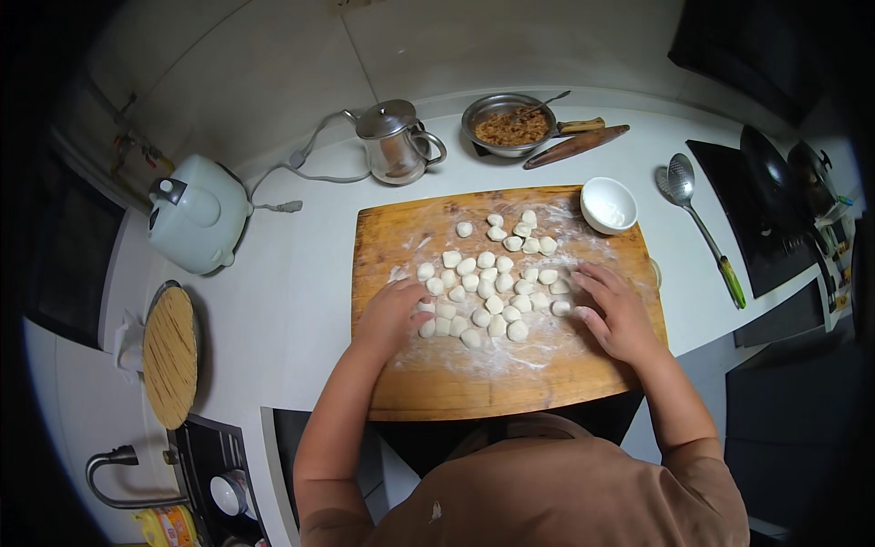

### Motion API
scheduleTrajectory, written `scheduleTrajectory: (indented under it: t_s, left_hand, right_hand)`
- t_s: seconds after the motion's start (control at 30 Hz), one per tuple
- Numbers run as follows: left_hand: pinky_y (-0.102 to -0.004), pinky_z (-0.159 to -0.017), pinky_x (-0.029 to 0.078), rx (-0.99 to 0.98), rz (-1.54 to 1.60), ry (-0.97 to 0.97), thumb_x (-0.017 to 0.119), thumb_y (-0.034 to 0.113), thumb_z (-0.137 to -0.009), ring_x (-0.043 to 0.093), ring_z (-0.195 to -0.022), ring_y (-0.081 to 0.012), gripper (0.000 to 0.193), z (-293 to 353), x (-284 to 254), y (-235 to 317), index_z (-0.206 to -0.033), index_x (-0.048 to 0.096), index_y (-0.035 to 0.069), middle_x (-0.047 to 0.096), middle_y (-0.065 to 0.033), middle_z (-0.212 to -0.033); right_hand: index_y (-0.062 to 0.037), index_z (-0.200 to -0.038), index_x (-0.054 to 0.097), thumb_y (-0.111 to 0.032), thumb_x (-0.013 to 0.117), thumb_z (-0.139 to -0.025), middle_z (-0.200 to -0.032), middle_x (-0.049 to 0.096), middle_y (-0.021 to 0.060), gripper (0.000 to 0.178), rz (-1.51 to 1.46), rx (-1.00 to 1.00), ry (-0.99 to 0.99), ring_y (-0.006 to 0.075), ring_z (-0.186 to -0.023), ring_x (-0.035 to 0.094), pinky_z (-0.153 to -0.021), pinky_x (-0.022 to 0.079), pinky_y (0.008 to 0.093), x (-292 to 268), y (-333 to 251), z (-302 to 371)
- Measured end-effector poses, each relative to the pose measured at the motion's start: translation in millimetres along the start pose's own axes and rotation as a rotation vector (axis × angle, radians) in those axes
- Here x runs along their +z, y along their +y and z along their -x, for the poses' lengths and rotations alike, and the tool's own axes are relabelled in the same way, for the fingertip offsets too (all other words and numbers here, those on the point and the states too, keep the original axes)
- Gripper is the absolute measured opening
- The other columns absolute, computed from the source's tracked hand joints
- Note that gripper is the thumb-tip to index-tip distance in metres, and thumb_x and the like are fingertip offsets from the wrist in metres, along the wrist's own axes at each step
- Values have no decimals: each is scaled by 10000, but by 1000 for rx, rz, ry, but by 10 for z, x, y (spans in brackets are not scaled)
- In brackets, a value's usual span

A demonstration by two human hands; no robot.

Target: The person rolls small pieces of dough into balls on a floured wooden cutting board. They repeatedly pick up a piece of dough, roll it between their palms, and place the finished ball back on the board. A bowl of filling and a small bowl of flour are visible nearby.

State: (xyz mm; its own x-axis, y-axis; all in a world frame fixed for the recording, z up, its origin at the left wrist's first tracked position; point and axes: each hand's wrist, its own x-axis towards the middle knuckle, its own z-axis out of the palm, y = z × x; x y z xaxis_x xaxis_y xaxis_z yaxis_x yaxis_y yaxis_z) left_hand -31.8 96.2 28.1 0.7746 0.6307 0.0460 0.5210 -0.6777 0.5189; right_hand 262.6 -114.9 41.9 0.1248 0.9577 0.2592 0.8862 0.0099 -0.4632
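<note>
And there, mid-frame, small rounded white dough pieces crowded the floured brown wooden board, the bare left hand loosely cupped, the bare right hand in a wide, fanned grip, and a light, unsquashing touch looked best!

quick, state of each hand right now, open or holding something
Left hand: open, at the left edge of the dough pieces; contact can't be told.
Right hand: open, at their right edge, no grip visible.
</note>
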Motion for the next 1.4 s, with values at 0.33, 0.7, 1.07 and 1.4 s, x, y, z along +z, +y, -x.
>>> scheduleTrajectory:
  t_s: [0.33, 0.7, 1.07, 1.4]
  left_hand:
    - [-427, -1107, 345, -125, 1866, 38, 389, 202, -992, 456, -1288, -273, 445, -17, 660, 396, -1386, 389, -5, 472, -171, -1387]
    - [-428, -1195, 78, -219, 1841, 258, 213, 715, -930, 82, -1494, -257, 853, -149, 711, 846, -1550, 124, 136, 80, -100, -1622]
    - [-440, -1193, 137, 89, 2160, 159, 247, 599, -980, 170, -1474, -244, 732, -215, 781, 604, -1551, 131, 156, 130, -72, -1616]
    - [-386, -1152, 300, -343, 1834, 257, 433, 104, -994, 422, -1308, -283, 426, 91, 642, 715, -1381, 370, -62, 451, -184, -1380]
  right_hand:
    - [-87, -1362, 486, -270, 601, -880, -1477, 419, 129, 528, -166, -262, 78, 368, -1382, 346, -1148, 262, 489, 366, -652, -614]
    - [-82, -1467, 344, -274, 686, -817, -1547, 304, 135, 760, -407, -522, -48, 323, -1448, 248, -1172, 219, 478, 969, -1476, -851]
    - [-116, -1482, 333, -163, 734, -735, -1579, 239, 119, 849, -376, -407, -92, 316, -1472, 183, -1187, 177, 482, 900, -1276, -764]
    - [-55, -1310, 529, -191, 644, -836, -1428, 468, 151, 507, -146, -164, 159, 357, -1315, 436, -1099, 342, 488, 514, -321, -1047]
